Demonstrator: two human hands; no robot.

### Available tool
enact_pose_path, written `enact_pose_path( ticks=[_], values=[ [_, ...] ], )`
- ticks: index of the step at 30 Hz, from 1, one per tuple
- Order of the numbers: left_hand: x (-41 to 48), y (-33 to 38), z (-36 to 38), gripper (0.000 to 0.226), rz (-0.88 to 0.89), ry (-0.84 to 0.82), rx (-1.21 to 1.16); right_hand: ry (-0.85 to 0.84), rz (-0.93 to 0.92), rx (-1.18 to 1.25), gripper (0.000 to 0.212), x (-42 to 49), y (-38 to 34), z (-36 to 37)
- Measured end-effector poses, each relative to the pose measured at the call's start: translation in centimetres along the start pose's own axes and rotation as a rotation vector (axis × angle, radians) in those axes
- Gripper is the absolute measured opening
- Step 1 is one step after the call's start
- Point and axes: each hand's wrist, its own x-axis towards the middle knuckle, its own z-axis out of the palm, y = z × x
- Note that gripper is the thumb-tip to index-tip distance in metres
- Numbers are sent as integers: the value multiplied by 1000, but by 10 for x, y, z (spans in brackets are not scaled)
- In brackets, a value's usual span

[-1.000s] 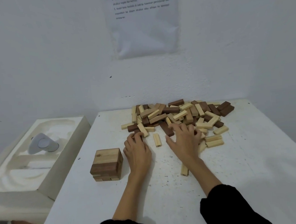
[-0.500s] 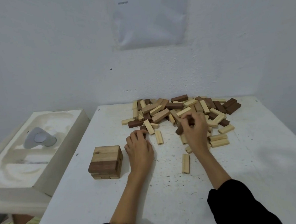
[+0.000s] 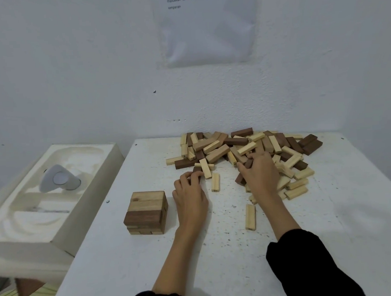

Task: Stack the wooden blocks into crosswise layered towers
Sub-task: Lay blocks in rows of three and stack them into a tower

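Note:
A short tower of crosswise layers, light wood on top with a dark block in its front face, stands on the white table at the left. A pile of light and dark blocks lies at the back. My left hand rests beside the tower, its fingertips curled over a dark block at the pile's near edge. My right hand is in the pile, fingers curled round a dark block. Another dark block lies under its thumb side.
Two light blocks lie loose, one between my hands and one by my right forearm. A white moulded tray holding a grey object stands left of the table. The wall with a taped paper sheet is right behind the pile.
My right hand has gone from lying flat on the pile's edge to gripping a dark block further into it. The left hand has hardly moved. The view has tilted up slightly.

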Motion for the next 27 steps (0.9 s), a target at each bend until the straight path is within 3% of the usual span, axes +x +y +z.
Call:
enact_pose_path(
  ticks=[3,5,10,14,19,27],
  values=[
    [1,-1,0,50,7,18,-47,-9,13,-4,27,1,-2,-2],
    [2,-4,1,49,8,35,-98,49,10,123,25,-1,3,-2],
    [1,-5,0,42,1,75,-306,375,-227,505,28,-22,16,-9],
    [-1,-1,-2,29,-20,147,-529,427,-312,554,29,-40,20,-15],
    [-14,8,-17,23,10,223,-707,325,-330,619,34,-73,25,-26],
    [-41,-10,-52,25,-9,5,-788,49,-170,739,36,-113,42,-55]
  ],
)
